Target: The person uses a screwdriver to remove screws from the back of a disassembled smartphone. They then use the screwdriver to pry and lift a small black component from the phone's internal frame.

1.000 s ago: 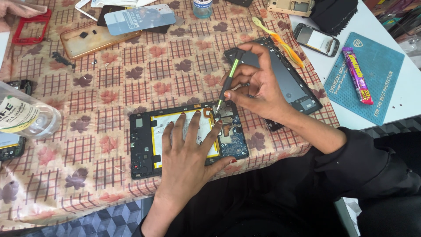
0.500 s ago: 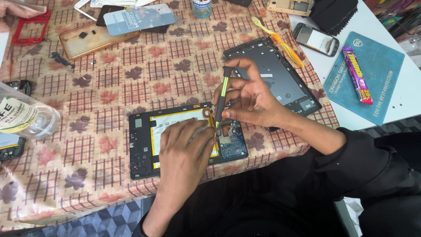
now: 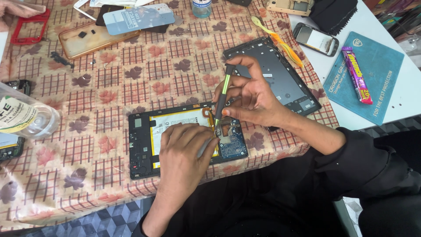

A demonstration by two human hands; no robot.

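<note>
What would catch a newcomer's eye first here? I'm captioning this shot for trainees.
The opened tablet lies near the table's front edge, its yellow-edged battery exposed. The right hand stands a green-handled screwdriver on its circuit board, while the left hand presses on the tablet.

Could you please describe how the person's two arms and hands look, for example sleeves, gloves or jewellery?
Both hands are bare: the left hand and the right hand wear no gloves, and no ring or watch is visible. The right arm has a loose black sleeve pushed back, so the forearm is uncovered. The left wrist is also uncovered; its sleeve is not clearly seen against the dark clothing below.
</note>
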